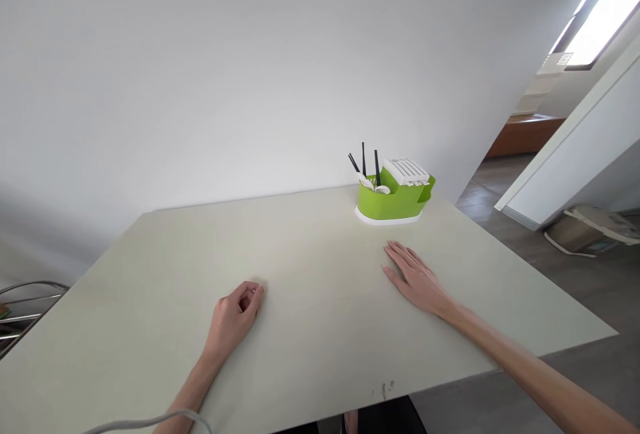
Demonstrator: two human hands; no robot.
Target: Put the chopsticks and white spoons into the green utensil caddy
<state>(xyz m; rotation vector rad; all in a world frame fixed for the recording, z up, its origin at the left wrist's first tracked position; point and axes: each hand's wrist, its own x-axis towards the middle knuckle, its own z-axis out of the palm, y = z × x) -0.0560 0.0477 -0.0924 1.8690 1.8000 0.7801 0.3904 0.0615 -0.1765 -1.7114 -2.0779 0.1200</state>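
My left hand (236,314) rests on its side on the pale table (315,254), left of the middle. Its fingers are loosely curled in, with the thumb against them, and nothing shows inside the curl. To the right, my right hand (414,277) lies palm down on the tabletop, fingers stretched forward and thumb a little apart. Beyond its fingertips, not touched, stands a green cutlery holder (393,203) on a white base. Black chopsticks (377,167) and white spoons (383,190) stick up from its left part. A white slotted lid (406,170) covers the right part.
A white wall (250,87) runs along the table's far edge. A grey cable (145,423) crosses over my left forearm. Metal rails (23,317) show past the table's left edge. Right of the table, a bag-like bin (590,227) sits on the grey floor.
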